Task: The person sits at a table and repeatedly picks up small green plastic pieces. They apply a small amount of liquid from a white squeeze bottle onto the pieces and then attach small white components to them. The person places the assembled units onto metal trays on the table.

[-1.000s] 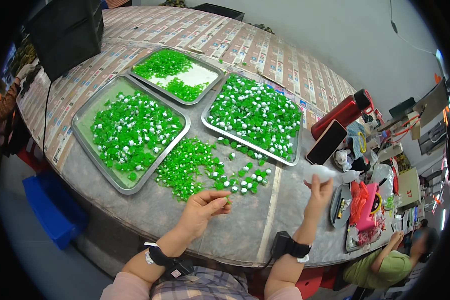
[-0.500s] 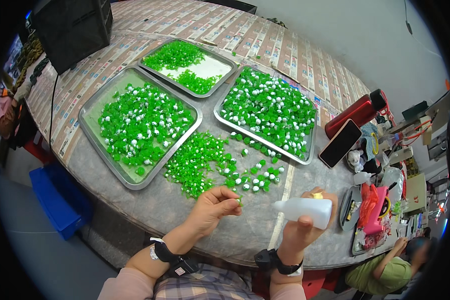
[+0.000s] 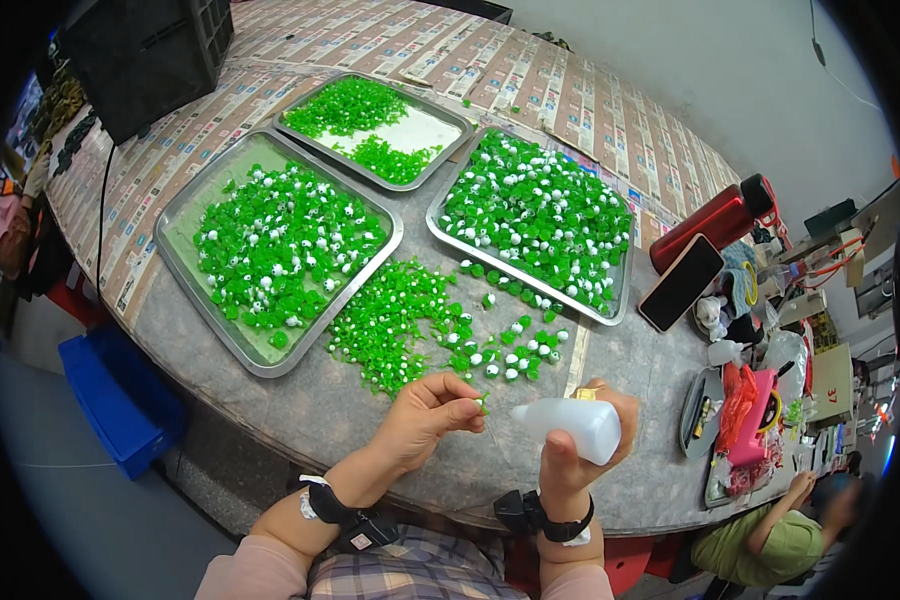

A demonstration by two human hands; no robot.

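Note:
Between thumb and fingertips, my left hand (image 3: 432, 415) pinches a small green plastic piece (image 3: 484, 401). My right hand (image 3: 582, 445) is wrapped around a translucent white squeeze bottle (image 3: 582, 428), tilted on its side with its nozzle pointing left at the piece, a short gap apart. Just beyond my left hand lies a loose pile of tiny green pieces with pale tips (image 3: 388, 318). To its right are scattered green pieces with white balls (image 3: 522, 350); the balls carry dark dots.
Trays of green and white pieces stand at left (image 3: 378, 262) and right (image 3: 618, 318), with a tray of green pieces (image 3: 460, 150) behind. At right are a red flask (image 3: 705, 228), a phone (image 3: 681, 283) and a pink tape dispenser (image 3: 753, 420). Another person (image 3: 770, 540) sits at lower right.
My right hand has brought the squeeze bottle leftward, so its nozzle is closer to the green piece. My left hand has barely moved.

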